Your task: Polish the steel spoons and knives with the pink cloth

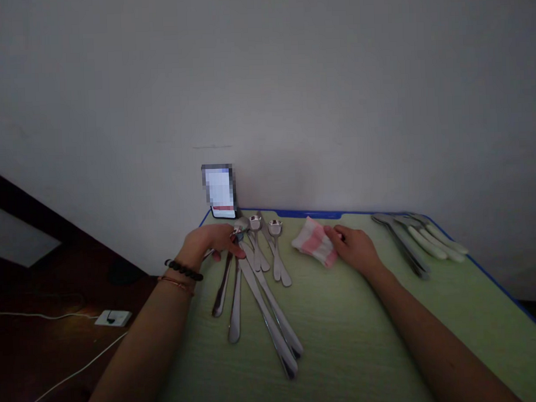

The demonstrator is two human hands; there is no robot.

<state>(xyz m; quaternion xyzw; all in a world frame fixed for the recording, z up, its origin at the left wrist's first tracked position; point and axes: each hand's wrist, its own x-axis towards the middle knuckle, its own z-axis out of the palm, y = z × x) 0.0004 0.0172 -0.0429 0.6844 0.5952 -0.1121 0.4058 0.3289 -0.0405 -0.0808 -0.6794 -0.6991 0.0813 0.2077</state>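
My left hand [213, 239] is at the far left of the table, fingers curled over a metal spoon [239, 231] whose bowl shows by the thumb; the palm hides much of the grip. Below and right of it lie several metal pieces, among them a small spoon [255, 225], another small spoon [275, 229] and a long-handled piece [272, 330] whose upper end is partly covered. A pink and white checked cloth [314, 241] is pinched at its right edge by my right hand [352, 246], its free part resting on the table.
A lit phone [222, 192] leans against the wall [313, 105] at the table's back edge. Farther right lie dark metal utensils [404, 246] and white-handled utensils [432, 242]. The green table [343, 339] has a blue rim. A power strip [112, 318] with cables is on the floor.
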